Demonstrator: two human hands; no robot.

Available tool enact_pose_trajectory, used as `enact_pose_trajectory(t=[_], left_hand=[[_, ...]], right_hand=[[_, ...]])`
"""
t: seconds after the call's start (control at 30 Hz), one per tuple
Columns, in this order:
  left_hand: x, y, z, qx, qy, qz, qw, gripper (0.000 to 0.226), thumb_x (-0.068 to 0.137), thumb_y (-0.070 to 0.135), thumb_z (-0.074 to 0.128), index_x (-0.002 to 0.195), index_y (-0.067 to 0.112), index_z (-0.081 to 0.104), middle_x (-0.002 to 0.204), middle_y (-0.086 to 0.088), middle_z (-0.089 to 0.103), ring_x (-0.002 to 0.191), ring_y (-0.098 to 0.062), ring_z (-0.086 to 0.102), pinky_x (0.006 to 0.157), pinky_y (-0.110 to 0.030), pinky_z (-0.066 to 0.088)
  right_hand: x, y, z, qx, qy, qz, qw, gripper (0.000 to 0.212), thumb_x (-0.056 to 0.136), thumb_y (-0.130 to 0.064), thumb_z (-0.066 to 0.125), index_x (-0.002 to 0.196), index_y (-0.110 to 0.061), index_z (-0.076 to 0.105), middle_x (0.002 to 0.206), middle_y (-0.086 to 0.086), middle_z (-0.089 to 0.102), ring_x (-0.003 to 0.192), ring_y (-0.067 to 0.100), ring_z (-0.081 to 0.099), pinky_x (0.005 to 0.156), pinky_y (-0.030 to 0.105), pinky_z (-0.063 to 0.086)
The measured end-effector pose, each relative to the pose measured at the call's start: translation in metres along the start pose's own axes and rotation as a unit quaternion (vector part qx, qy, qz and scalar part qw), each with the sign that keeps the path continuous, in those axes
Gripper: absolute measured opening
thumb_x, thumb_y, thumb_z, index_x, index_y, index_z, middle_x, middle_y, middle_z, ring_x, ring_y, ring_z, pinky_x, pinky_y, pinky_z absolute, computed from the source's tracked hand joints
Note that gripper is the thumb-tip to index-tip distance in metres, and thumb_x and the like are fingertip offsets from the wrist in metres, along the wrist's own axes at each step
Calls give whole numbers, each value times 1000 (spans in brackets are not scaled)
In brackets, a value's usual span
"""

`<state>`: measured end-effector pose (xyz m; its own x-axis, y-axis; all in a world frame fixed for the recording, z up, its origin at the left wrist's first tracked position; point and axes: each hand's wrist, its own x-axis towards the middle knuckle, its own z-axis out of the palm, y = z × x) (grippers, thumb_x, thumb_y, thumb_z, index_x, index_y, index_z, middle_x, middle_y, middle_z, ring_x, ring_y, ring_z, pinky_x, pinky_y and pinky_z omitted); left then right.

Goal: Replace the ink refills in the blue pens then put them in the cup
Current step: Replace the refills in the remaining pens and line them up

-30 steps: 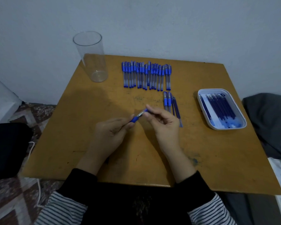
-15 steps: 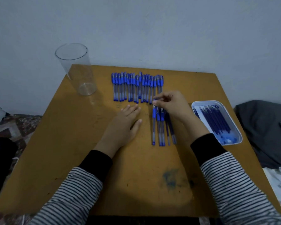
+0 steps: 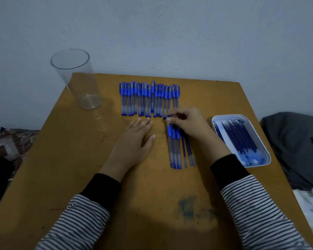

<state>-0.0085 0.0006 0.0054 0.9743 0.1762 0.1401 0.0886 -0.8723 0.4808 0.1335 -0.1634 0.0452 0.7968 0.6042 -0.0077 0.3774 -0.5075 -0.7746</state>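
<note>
A row of several blue capped pens (image 3: 148, 98) lies at the table's far middle. Nearer, a small group of three pens (image 3: 174, 150) lies beside a couple of loose dark refills (image 3: 187, 150). My right hand (image 3: 190, 125) reaches over that group, and its thumb and forefinger pinch the near end of a pen at the row's right side. My left hand (image 3: 134, 139) rests flat on the table with straight fingers and holds nothing. The clear plastic cup (image 3: 76, 78) stands empty at the far left corner.
A white tray (image 3: 267, 159) with several dark blue refills (image 3: 240, 138) sits at the right of the wooden table (image 3: 79, 159). Dark cloth and papers lie off the right edge. A wall rises right behind the table.
The pen both hands held a second ago now lies in the small group. My right hand has reached forward to the row, and my left hand has dropped flat on the table.
</note>
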Motion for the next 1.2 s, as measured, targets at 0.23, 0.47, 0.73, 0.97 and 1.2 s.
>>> enact_pose_trajectory(t=[0.23,0.47,0.73,0.97,1.2], left_hand=[[0,0,0,-9,1,3,1000,54,104,39,47,154,20,37,163,7,28,153,-11,15,116,-19,-3],[5,0,-7,-45,58,17,997,47,102,30,56,147,17,51,154,1,45,146,-14,33,120,-28,19],[44,-3,-6,-28,61,17,998,47,104,31,52,149,16,48,160,-4,36,151,-22,23,120,-33,13],[67,-8,-3,-4,63,32,997,47,103,30,55,146,14,50,155,-8,44,149,-30,29,120,-40,13],[66,-12,2,30,38,22,999,55,104,41,49,153,19,39,161,1,34,152,-22,22,120,-34,6]], right_hand=[[3,-2,0,-52,-22,-22,998,20,90,-27,70,108,-20,73,88,-15,62,80,-2,54,69,10,38],[3,1,1,-61,-11,-48,997,15,89,-23,71,103,-19,75,100,1,68,92,14,59,78,22,46],[20,12,-8,125,125,20,984,13,92,-15,68,103,-18,74,98,-1,73,93,7,67,80,19,53],[46,12,-10,77,120,101,985,30,94,-15,65,124,-13,67,117,0,68,103,9,59,79,11,45],[47,10,-9,54,111,133,983,28,91,-12,68,119,-13,70,117,3,69,97,7,57,70,9,43]])
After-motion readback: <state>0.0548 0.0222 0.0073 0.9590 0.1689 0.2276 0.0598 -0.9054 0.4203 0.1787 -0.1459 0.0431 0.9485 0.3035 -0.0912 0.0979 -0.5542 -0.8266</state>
